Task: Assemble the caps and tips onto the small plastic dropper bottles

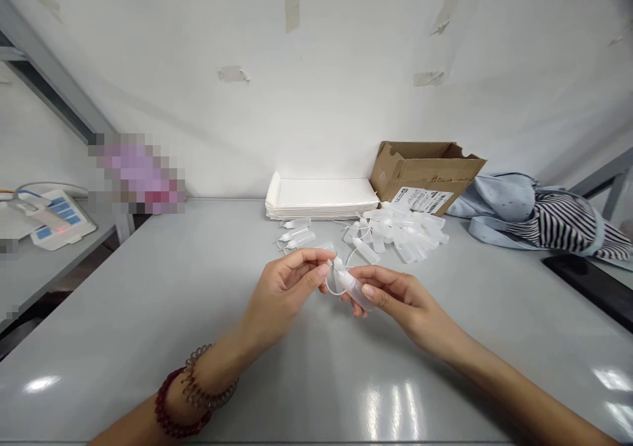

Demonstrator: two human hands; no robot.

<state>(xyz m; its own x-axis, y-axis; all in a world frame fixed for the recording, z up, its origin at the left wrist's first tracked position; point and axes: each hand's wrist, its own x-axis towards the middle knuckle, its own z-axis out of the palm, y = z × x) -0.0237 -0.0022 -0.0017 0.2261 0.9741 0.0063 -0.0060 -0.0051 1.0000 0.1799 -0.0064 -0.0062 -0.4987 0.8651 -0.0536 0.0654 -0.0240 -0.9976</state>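
My right hand [400, 297] grips the body of a small translucent squeeze bottle [357, 289], tilted with its white tip up and to the left. A thin white strap [334, 292] loops from the bottle's neck toward my left hand [284, 284]. The thumb and forefinger of that hand pinch the small cap at the strap's end, close beside the tip; fingertips hide most of the cap. A thin dark line, perhaps a metal needle, shows at the tip. Behind my hands lies a heap of similar bottles [408, 229], and several more bottles [299, 237] rest to its left.
A stack of white padded envelopes [324, 195] and an open cardboard box [425, 174] stand against the wall. Bundled blue and striped cloth [558, 218] and a black phone [593, 287] lie at right. A white-and-blue device [62, 220] sits on another table at left.
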